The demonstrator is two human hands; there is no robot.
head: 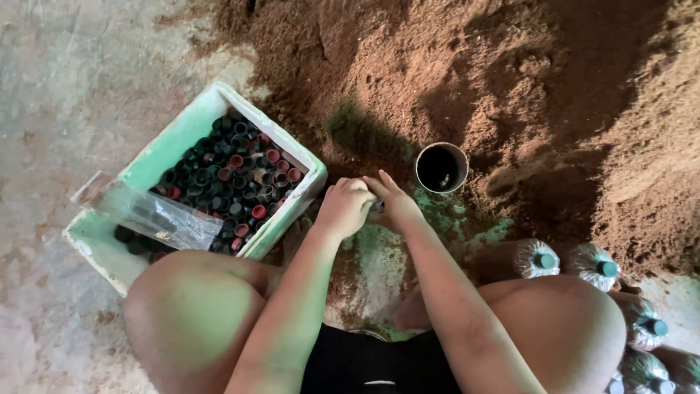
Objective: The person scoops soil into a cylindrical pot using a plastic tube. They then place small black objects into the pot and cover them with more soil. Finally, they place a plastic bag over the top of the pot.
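Your left hand (344, 206) is curled closed and your right hand (394, 203) meets it, fingers pressed together around a small item (377, 206) between them, too hidden to identify. They work low over the floor (51, 87), at the foot of the brown substrate heap (510, 87). Just beyond your right hand, a dark open cylinder (441, 167) stands upright in the heap's edge. Near your left hand sits a pale green box (175, 135) of black and red caps (233, 175), a clear plastic sheet (149, 211) across it. Capped filled bags (539, 259) lie by your right knee.
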